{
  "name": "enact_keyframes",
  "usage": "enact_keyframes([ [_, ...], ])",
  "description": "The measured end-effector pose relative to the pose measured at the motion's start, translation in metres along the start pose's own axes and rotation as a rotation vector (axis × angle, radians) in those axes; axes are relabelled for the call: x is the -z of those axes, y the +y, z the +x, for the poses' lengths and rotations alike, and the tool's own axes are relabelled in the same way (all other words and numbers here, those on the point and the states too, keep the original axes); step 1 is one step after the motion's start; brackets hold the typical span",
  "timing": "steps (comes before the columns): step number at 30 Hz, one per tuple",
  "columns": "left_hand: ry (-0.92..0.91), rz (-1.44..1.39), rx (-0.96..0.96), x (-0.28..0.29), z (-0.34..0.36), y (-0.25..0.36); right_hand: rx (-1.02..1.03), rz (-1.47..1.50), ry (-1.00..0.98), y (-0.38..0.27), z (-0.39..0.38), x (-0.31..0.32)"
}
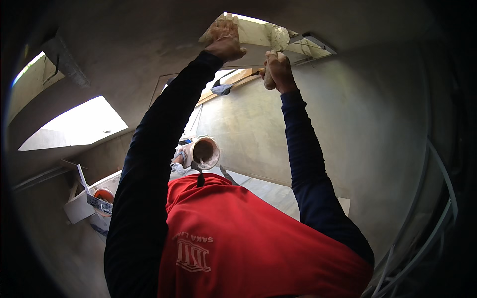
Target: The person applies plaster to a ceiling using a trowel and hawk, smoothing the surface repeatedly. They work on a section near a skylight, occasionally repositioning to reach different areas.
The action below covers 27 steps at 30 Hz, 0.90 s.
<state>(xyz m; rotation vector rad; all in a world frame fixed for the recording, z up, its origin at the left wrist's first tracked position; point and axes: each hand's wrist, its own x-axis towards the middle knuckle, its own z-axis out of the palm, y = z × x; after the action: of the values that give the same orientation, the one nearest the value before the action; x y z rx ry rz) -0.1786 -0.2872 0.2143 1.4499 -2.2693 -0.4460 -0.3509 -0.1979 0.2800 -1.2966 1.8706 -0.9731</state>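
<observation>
My left hand (226, 39) is raised with its fingers stretched out, laid against the edge of a bright opening (248, 19) overhead. My right hand (279, 72), smeared with pale plaster, is closed beside it. From its fist a dark shank runs left to the grey blade of a trowel (222, 89); the fingers cover most of the handle. Rough pale plaster (279, 37) shows on the opening's inner side, above my right hand. Below my hands stands a pale bucket (205, 151) with greyish plaster smeared inside.
At the left is another bright opening (82, 124). Lower left, an orange-lined bucket (103, 195) stands beside a pale board (79, 211). A smooth grey wall (357, 114) curves up on the right, with pale pipes or strips (439, 218) near the rim. A sandaled foot (180, 155) shows beside the bucket.
</observation>
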Motion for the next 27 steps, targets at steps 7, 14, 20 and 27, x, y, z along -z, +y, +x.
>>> enact_keyframes([
  [7,-0.045,0.074,0.019,0.004,-0.002,0.0,-0.029,-0.038,0.059,-0.011,-0.011,0.013],
  [14,-0.074,0.066,0.006,0.005,-0.002,0.0,-0.057,-0.02,0.101,-0.014,-0.051,0.028],
  [20,-0.026,0.021,0.01,0.001,-0.002,0.001,-0.042,-0.064,0.066,-0.011,-0.08,0.019],
  [27,-0.024,0.008,0.003,-0.001,0.0,0.0,0.154,-0.24,0.018,0.013,-0.003,0.02],
])
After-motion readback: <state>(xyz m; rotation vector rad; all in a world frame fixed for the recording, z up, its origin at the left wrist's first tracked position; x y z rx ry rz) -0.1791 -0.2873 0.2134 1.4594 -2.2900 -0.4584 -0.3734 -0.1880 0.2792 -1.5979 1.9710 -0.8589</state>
